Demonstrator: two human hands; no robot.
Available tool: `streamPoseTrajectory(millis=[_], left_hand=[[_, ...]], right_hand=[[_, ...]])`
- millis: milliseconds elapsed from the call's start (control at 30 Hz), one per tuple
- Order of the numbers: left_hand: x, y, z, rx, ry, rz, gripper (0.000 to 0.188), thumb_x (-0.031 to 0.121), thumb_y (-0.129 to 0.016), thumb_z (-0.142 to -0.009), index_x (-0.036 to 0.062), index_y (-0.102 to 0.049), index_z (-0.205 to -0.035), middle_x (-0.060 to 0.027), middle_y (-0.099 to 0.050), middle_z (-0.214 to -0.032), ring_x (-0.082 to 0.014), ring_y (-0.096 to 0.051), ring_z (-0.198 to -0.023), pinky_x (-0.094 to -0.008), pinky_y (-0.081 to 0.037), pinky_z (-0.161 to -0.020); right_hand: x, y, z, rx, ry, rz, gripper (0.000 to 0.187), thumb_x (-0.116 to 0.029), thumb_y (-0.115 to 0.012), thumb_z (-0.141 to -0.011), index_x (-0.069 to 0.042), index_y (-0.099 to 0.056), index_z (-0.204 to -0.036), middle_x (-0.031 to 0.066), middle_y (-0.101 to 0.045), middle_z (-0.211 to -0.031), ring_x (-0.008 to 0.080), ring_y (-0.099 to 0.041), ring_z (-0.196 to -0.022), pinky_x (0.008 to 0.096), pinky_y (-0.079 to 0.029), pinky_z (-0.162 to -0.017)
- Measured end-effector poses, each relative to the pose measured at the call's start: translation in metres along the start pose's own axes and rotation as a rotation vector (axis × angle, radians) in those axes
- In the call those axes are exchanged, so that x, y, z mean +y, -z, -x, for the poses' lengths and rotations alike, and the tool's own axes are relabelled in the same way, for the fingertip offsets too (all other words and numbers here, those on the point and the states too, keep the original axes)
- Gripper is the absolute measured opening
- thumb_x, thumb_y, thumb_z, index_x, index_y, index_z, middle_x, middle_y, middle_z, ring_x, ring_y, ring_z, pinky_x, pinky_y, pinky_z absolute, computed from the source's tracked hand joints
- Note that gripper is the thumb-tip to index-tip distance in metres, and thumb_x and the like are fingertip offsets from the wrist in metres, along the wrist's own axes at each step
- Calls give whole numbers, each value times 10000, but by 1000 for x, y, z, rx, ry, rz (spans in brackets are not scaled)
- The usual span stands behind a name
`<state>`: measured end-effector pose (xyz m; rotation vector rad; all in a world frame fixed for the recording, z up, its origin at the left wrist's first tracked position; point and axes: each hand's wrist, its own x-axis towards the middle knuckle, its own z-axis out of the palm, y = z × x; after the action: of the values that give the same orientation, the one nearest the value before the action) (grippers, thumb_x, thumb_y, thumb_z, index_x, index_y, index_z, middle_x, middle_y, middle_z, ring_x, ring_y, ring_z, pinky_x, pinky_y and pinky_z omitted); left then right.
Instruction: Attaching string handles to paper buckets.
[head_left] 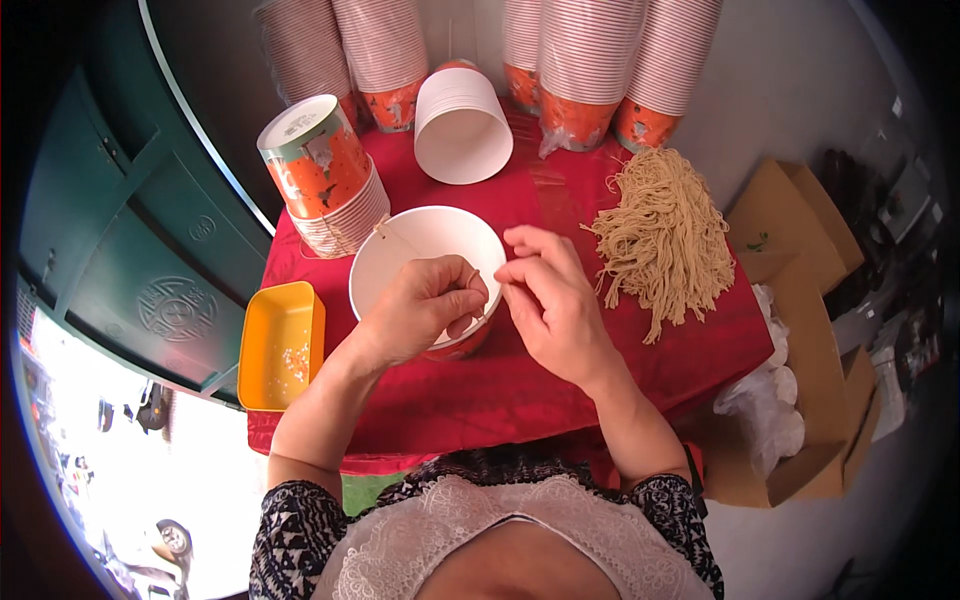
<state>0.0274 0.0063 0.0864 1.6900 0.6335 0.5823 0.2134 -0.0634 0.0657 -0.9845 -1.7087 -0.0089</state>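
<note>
A white paper bucket (420,229) with an orange outside stands open end up on the red-covered table. A thin tan cord (400,239) passes at the left of its rim. Over the bucket's front, my left hand (425,308) is closed in a pinch, with a bit of cord looping at its fingertips. My right hand (560,305) is at the bucket's right rim, its fingers bent and apart, and I see nothing held in it. Both hands partly hide the bucket's front and inside.
A bundle of tan cords (665,235) lies at the right. A yellow tray (270,345) with small bits is at the left. Upside-down stacked buckets (325,175) and a bucket on its side (462,130) stand behind. Tall bucket stacks (590,60) line the wall; cardboard boxes (800,400) are at the right.
</note>
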Motion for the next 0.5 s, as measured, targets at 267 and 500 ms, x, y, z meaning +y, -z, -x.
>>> streamPoseTrajectory(millis=[267,500], left_hand=[[1,-2,-2,13,-38,52,17,-20,-576,-932,-33,-566,-933,-45,-600,-767,-86,-546,-617,-228,-442,-541],[1,-4,-2,41,-50,24,24,-19,-577,-930,-38,-565,-939,-59,-613,-773,-88,-555,-620,-229,-452,-542]], right_hand=[[-2,-9,16,19,-116,-38,194,86,-682,-786,41,-623,-964,171,-587,-1178,319,-592,-1010,398,-518,-860],[-3,-16,14,34,-92,-50,189,91,-692,-770,38,-617,-935,169,-596,-1155,315,-596,-990,399,-528,-815]])
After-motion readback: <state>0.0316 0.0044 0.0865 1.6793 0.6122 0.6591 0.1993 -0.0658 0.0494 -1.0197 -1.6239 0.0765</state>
